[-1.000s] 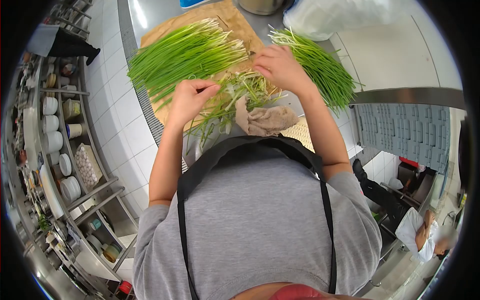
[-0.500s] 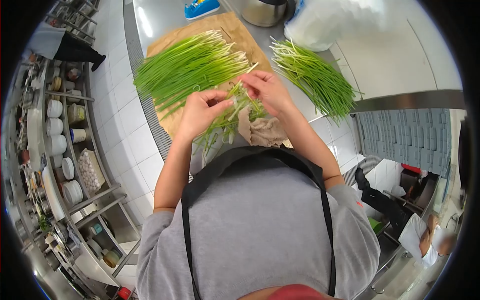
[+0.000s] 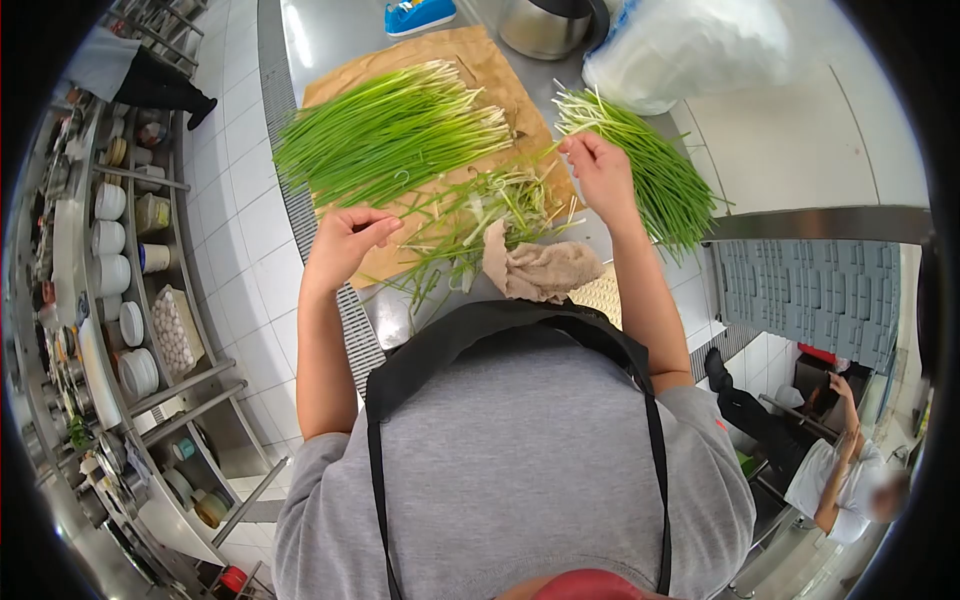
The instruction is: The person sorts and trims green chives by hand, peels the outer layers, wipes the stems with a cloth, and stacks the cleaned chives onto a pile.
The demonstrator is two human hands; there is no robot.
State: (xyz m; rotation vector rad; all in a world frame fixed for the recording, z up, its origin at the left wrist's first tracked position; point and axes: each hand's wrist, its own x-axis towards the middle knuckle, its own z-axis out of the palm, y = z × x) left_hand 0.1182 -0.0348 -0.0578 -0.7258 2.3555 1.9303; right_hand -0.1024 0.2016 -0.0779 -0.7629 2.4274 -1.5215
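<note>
My left hand (image 3: 350, 240) is closed in a pinch beside the lower left of the brown paper (image 3: 375, 268); what lies between its fingertips is too small to tell. Thumb and finger of my right hand (image 3: 602, 178) pinch a thin green stalk at the left edge of the right bundle of green stalks (image 3: 655, 180). A larger pile of green stalks (image 3: 390, 135) lies on the paper, its pale ends to the right. Between my hands are loose trimmings (image 3: 500, 200), with a crumpled beige cloth (image 3: 540, 268) just below them.
A steel pot (image 3: 545, 28), a blue object (image 3: 420, 15) and a white plastic bag (image 3: 690, 50) are at the back. Shelves with white bowls (image 3: 110, 238) stand left. One person (image 3: 130, 75) is at upper left, another (image 3: 840, 475) at lower right.
My hands came together over the trimmings, then moved apart, the left one to the left and the right one to the right. The person at lower right has raised an arm.
</note>
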